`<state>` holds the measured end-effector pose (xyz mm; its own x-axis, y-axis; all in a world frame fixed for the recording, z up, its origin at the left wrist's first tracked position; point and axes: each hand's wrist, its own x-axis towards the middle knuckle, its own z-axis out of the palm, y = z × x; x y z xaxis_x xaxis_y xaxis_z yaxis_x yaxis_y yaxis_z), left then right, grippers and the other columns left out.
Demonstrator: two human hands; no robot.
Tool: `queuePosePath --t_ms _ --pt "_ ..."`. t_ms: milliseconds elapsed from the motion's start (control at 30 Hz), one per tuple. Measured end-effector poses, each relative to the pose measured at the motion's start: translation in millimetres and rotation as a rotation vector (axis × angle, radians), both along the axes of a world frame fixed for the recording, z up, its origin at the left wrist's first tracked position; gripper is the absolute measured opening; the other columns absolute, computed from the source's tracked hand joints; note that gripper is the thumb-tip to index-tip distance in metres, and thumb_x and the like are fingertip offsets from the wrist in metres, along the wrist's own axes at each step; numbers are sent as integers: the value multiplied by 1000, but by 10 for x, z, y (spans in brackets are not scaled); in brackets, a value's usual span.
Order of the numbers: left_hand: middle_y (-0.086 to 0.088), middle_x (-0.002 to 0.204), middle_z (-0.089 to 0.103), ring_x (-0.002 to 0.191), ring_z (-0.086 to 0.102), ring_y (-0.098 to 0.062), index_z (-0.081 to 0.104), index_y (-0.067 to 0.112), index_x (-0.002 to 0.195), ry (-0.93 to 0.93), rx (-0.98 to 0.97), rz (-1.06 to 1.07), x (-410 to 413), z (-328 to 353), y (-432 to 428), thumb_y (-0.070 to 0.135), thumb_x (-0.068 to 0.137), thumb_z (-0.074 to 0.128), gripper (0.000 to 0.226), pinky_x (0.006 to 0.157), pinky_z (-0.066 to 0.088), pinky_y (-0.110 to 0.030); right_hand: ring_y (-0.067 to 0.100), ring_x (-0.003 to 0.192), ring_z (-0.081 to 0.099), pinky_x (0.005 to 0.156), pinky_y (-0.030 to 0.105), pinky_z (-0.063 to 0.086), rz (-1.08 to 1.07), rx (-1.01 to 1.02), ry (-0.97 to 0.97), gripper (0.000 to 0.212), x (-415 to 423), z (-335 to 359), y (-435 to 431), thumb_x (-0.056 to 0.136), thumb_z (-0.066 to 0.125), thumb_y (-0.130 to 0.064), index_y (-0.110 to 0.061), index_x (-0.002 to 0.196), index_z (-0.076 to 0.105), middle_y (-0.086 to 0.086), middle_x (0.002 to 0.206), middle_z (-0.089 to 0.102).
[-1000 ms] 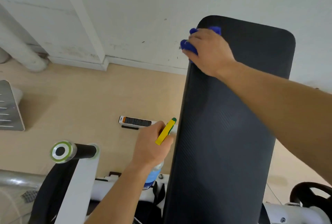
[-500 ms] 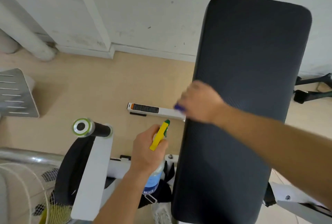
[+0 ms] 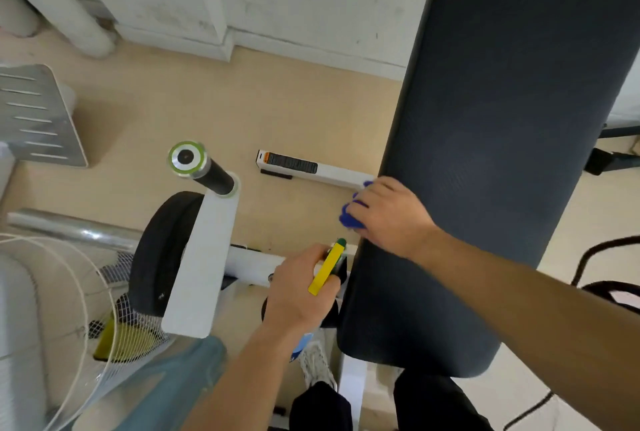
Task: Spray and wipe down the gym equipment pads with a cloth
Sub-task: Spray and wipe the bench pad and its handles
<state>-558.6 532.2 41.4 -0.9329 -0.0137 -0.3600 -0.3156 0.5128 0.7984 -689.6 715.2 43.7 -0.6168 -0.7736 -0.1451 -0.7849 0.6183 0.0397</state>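
Note:
A long black bench pad (image 3: 491,140) runs up the right half of the view. My right hand (image 3: 388,214) grips a blue cloth (image 3: 349,217) and presses it against the pad's left edge, low on the pad. My left hand (image 3: 299,288) holds a spray bottle (image 3: 327,266) with a yellow trigger and green nozzle just left of the pad; the bottle's blue body is mostly hidden under the hand.
A white machine arm (image 3: 201,264) with a black grip and green-ringed end cap (image 3: 187,158) stands at centre left. A white box (image 3: 311,169) lies on the beige floor. A fan guard (image 3: 69,320) fills the lower left, a grey plate (image 3: 34,115) the left edge.
My right hand has wiped the blue cloth down the pad's left edge from the top corner to low on the pad. My left hand keeps holding the spray bottle beside the pad.

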Motion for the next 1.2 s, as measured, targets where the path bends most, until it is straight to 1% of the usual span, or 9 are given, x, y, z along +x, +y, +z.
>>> queuePosePath --t_ms 100,200,467,600,733,867,967,1133,1200 --pt "11 57 50 65 55 1 45 41 69 -34 18 -34 112 0 59 27 79 52 18 54 35 -13 29 87 65 99 43 45 -220 -276 262 18 -382 205 96 89 66 -30 -14 93 72 6 92 70" --pt "9 60 53 60 54 -7 48 38 70 -54 44 -10 160 -59 101 27 83 55 18 53 31 -14 33 83 64 93 44 48 -382 -410 393 22 -688 475 92 93 63 -29 -9 90 71 10 89 70" --pt "9 59 47 57 44 -13 42 31 66 -63 -49 -92 108 -123 113 20 91 65 35 54 26 -24 30 82 64 84 40 49 -397 -473 346 37 -890 649 -32 100 51 -38 -9 88 70 9 85 69" --pt "7 60 48 56 45 -13 43 29 68 -123 -103 -191 386 -202 -33 32 87 62 27 55 30 -27 33 73 60 83 42 47 -216 -230 201 34 -480 371 -219 98 52 -38 -13 82 68 8 75 64" --pt "9 63 47 59 48 -11 45 37 73 -110 -92 -177 782 -300 -278 47 81 51 14 55 29 -21 31 96 62 105 44 37 -6 275 -75 25 447 -94 -267 92 57 -38 -17 100 70 6 97 70" --pt "9 61 42 55 39 -14 51 31 79 -94 -96 -91 1034 -317 -486 43 78 47 12 52 25 -25 33 85 62 96 48 48 134 273 -253 21 1281 -439 -191 77 74 -25 -14 94 70 11 90 68" --pt "9 60 42 54 38 -14 56 24 83 -81 -101 -73 1097 -304 -546 33 77 51 11 51 30 -28 29 78 64 84 41 49 332 298 -248 11 1280 -450 -163 81 67 -25 -20 90 72 4 87 69" --pt "12 61 44 57 45 -10 49 39 83 -54 -59 -101 1108 -304 -520 42 76 46 9 54 28 -23 21 90 63 94 37 39 -67 291 -96 20 558 -99 -286 96 54 -38 -24 100 67 -3 96 68" --pt "14 61 44 57 46 -7 48 41 84 -60 -37 -90 1128 -296 -481 43 76 46 8 54 27 -21 21 94 63 100 36 37 -164 333 -118 17 703 -92 -409 97 53 -32 -23 100 67 -2 97 69"
